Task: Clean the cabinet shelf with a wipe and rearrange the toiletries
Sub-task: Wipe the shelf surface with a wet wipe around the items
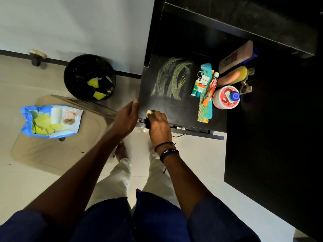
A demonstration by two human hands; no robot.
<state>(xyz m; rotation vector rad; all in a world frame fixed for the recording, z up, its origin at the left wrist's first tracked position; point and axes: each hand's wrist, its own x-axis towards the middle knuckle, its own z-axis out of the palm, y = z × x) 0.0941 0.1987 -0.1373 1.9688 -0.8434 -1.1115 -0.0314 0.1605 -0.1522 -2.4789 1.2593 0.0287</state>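
Observation:
The black cabinet shelf [176, 109] carries yellow scribble marks [172, 79] on its left half. My right hand [160, 127] is closed on a small yellow wipe [149, 113] pressed at the shelf's front left corner. My left hand [126, 117] grips the shelf's left edge. Toiletries crowd the right side: a teal comb [207, 79], two small tubes [200, 86], a slim red bottle [211, 88], a pink jar [224, 100] with a blue-capped bottle [234, 96] on it, a large pale bottle [237, 56] and an orange-yellow bottle [234, 76].
A black waste bin [90, 77] with used yellow wipes stands on the floor left of the cabinet. A blue wipe packet [51, 120] lies on a tan stool [56, 149]. Dark cabinet walls [272, 119] close off the right and the back.

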